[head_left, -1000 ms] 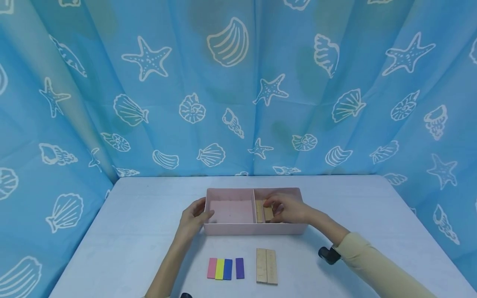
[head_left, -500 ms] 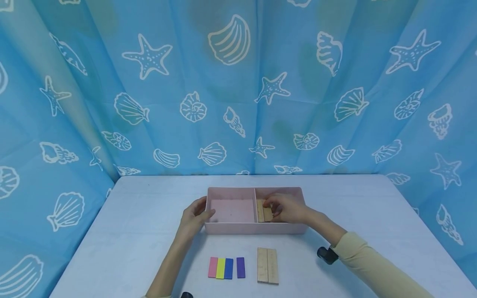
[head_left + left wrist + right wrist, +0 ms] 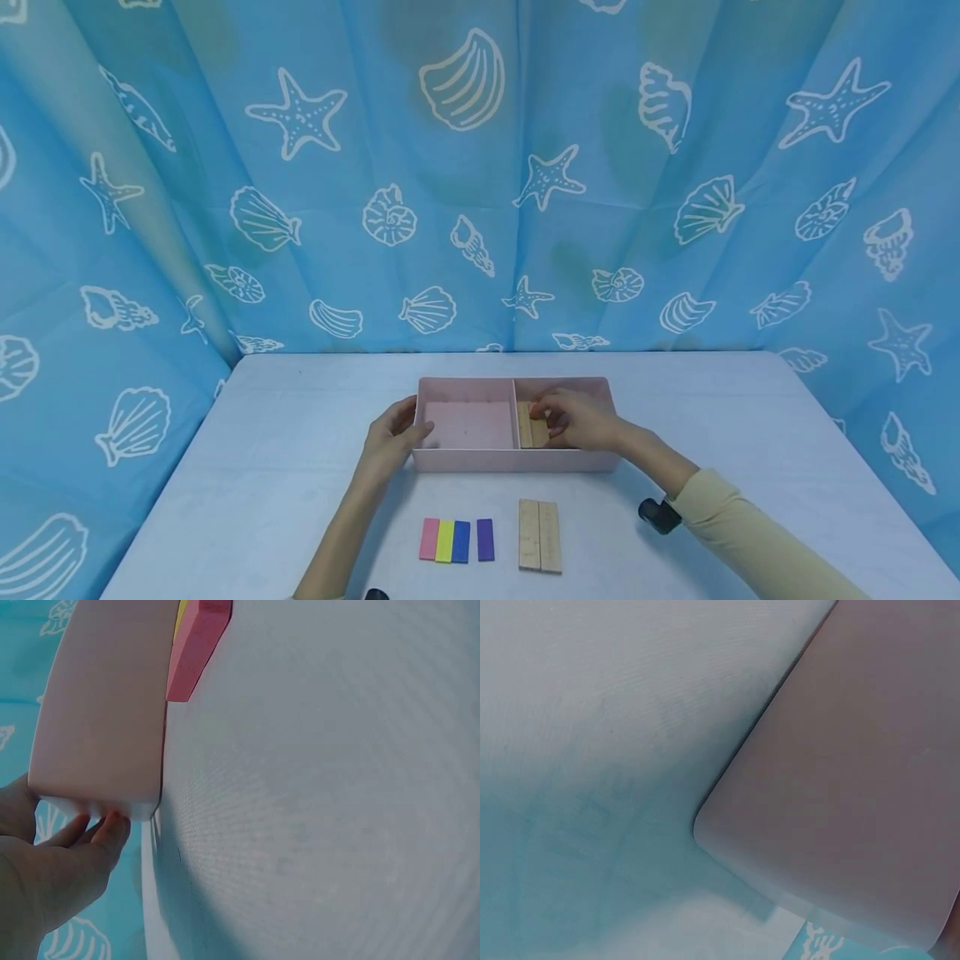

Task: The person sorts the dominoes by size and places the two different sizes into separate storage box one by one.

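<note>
I am seeing a smooth, plastic-looking box point(image 3: 513, 461), planks point(image 3: 529, 535) of matt wood, and a finely textured, cloth-like tabletop point(image 3: 300, 433).

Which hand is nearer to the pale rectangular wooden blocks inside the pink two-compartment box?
The right hand: its fingers are right at the wooden blocks. The left hand, farther off, grips the opposite, left end of the pink box.

White table point(image 3: 300, 425) beneath pink box point(image 3: 517, 461), coloured blocks point(image 3: 444, 542), wooden strips point(image 3: 529, 535)

Soft, even light fills the head view; the right wrist view is dimmer, bluish shadow crossing the white tabletop point(image 3: 577, 840) at lower left.
</note>
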`<state>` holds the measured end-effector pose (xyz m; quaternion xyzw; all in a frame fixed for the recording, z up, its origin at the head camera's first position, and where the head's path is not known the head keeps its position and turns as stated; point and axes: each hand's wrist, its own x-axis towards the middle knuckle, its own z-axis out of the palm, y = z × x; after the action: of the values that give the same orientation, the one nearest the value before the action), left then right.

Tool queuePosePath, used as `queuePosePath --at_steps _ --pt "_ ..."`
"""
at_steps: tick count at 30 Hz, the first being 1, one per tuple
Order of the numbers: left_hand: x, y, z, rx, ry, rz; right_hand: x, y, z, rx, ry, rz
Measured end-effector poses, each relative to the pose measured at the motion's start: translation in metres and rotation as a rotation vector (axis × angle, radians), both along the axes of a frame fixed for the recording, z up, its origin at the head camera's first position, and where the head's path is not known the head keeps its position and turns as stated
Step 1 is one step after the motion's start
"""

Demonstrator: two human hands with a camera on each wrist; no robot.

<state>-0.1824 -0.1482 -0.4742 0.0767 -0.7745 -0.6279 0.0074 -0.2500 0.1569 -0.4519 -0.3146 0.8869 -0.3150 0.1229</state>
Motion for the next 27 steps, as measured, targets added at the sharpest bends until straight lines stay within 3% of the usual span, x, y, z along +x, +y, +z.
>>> queuePosePath --at_steps 17,27 --pt "0.002 0.001 -0.001 -0.019 0.004 0.004 0.003 0.004 0.002 -0.013 0.001 -0.004" --pt "0.0 0.001 0.001 -0.02 -0.001 0.009 0.02 0.012 0.024 -0.041 0.058 0.044"
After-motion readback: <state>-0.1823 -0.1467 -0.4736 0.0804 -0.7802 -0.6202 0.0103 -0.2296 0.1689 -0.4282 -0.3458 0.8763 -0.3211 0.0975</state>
